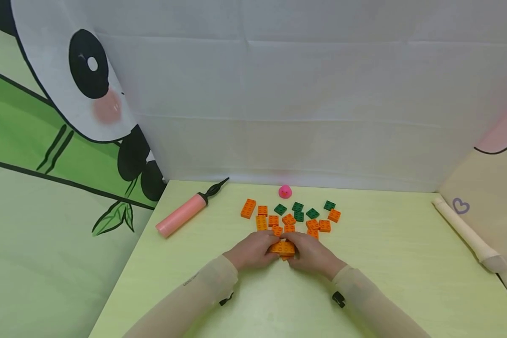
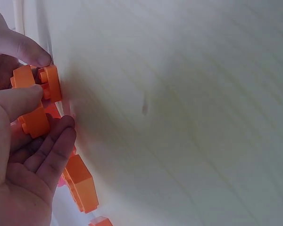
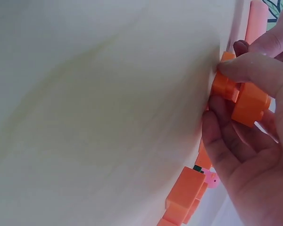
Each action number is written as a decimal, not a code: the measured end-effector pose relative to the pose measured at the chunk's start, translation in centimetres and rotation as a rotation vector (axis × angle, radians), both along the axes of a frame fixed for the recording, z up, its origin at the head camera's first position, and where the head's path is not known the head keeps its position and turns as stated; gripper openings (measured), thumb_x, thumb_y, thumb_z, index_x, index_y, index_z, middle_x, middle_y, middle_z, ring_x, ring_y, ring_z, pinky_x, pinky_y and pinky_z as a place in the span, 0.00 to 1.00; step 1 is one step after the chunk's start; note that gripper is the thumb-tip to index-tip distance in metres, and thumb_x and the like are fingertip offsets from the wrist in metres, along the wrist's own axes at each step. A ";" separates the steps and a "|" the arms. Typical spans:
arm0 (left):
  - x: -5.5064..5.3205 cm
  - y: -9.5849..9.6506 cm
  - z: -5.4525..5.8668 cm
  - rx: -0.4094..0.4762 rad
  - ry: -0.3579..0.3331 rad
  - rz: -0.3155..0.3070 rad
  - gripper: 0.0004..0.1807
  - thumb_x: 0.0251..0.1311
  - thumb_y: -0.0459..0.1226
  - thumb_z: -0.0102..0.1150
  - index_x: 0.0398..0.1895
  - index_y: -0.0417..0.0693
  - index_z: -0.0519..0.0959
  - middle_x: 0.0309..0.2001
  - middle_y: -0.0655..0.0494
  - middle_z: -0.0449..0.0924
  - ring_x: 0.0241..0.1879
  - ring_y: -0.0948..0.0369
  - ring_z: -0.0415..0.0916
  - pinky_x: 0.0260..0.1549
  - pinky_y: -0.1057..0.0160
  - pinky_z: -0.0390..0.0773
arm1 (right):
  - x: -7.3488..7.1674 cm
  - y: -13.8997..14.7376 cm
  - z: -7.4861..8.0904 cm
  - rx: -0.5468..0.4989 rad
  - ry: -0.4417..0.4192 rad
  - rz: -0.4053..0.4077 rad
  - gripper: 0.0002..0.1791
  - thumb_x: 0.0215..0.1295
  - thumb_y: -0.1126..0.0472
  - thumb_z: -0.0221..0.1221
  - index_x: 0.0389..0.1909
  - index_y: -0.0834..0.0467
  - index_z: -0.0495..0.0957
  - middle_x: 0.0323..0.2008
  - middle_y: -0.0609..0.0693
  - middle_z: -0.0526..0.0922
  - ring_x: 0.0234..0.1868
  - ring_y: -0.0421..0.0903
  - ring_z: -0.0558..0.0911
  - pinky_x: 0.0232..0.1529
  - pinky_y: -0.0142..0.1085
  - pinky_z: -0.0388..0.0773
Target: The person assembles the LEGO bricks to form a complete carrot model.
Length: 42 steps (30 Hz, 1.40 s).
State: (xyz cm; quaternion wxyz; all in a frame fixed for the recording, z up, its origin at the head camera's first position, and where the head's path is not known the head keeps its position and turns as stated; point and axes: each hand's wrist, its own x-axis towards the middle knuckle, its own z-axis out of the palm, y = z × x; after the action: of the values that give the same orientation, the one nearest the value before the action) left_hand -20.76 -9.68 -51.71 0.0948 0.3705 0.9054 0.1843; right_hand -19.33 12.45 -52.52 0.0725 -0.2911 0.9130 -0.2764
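Note:
My left hand and right hand meet near the table's middle around two orange toy building bricks. The upper one is a long orange brick; my left thumb and fingers pinch it. Under it, at an offset, sits a smaller orange brick with its studs toward the long one. In the right wrist view my right thumb lies on this smaller brick, with the fingers curled behind. Several loose orange bricks lie just beyond my fingertips, some partly hidden by the hands.
Several green bricks lie among the orange ones. A pink ball-like toy stands behind them. At the left back lies a pink hand pump with a black nozzle. A pale roll lies along the right edge.

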 end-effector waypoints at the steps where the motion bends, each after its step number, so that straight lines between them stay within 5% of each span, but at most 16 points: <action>1: 0.0 0.1 -0.1 0.001 0.004 -0.004 0.09 0.69 0.41 0.67 0.46 0.48 0.84 0.40 0.62 0.80 0.38 0.63 0.74 0.46 0.65 0.78 | 0.0 0.0 0.0 -0.005 -0.001 0.001 0.31 0.56 0.65 0.74 0.62 0.57 0.78 0.54 0.47 0.84 0.50 0.45 0.81 0.56 0.45 0.80; 14: 0.3 0.5 -0.8 -0.018 0.047 -0.024 0.10 0.69 0.42 0.68 0.48 0.48 0.85 0.41 0.62 0.81 0.40 0.63 0.76 0.50 0.64 0.78 | -0.1 -0.1 -0.1 -0.012 -0.003 0.008 0.28 0.59 0.60 0.76 0.60 0.57 0.80 0.50 0.45 0.85 0.45 0.42 0.80 0.51 0.41 0.82; 22: 0.3 1.0 -0.2 -0.062 0.067 -0.031 0.06 0.68 0.40 0.66 0.42 0.50 0.83 0.36 0.63 0.79 0.35 0.63 0.74 0.45 0.65 0.77 | -0.2 0.1 -0.2 -0.009 0.002 0.004 0.27 0.56 0.63 0.76 0.57 0.57 0.81 0.48 0.44 0.85 0.43 0.42 0.80 0.50 0.40 0.82; 33: 0.4 1.7 0.5 -0.125 -0.004 0.016 0.08 0.68 0.43 0.68 0.40 0.49 0.83 0.29 0.64 0.75 0.30 0.63 0.71 0.40 0.65 0.76 | -0.4 0.3 -0.2 -0.017 -0.024 -0.009 0.22 0.57 0.60 0.77 0.53 0.56 0.84 0.42 0.42 0.85 0.38 0.40 0.80 0.45 0.37 0.82; 42: 0.0 1.6 0.1 -0.082 -0.046 0.012 0.05 0.66 0.40 0.68 0.38 0.50 0.83 0.31 0.66 0.77 0.32 0.64 0.73 0.42 0.65 0.77 | -0.6 1.2 0.5 -0.030 -0.150 0.010 0.28 0.57 0.67 0.74 0.60 0.59 0.81 0.52 0.48 0.86 0.45 0.42 0.82 0.52 0.40 0.82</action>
State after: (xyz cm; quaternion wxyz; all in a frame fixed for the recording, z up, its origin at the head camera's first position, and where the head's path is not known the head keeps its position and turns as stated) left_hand -20.77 -8.09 -51.63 0.1295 0.3565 0.9121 0.1558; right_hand -19.91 13.68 -52.00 0.1374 -0.2752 0.8993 -0.3109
